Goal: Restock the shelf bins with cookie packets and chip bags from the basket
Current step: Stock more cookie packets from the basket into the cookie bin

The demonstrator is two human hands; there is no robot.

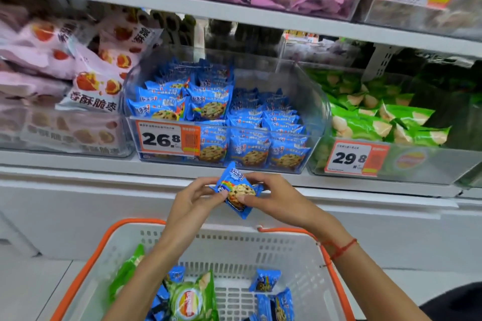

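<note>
Above the basket, left hand and right hand pinch a cookie packet; next, lift it to the blue bin at twelve o'clock.

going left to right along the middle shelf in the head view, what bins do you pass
Bin of pink snack bags → clear bin of blue cookie packets with the 26.8 price tag → bin of green chip bags with the 29.8 price tag.
</note>
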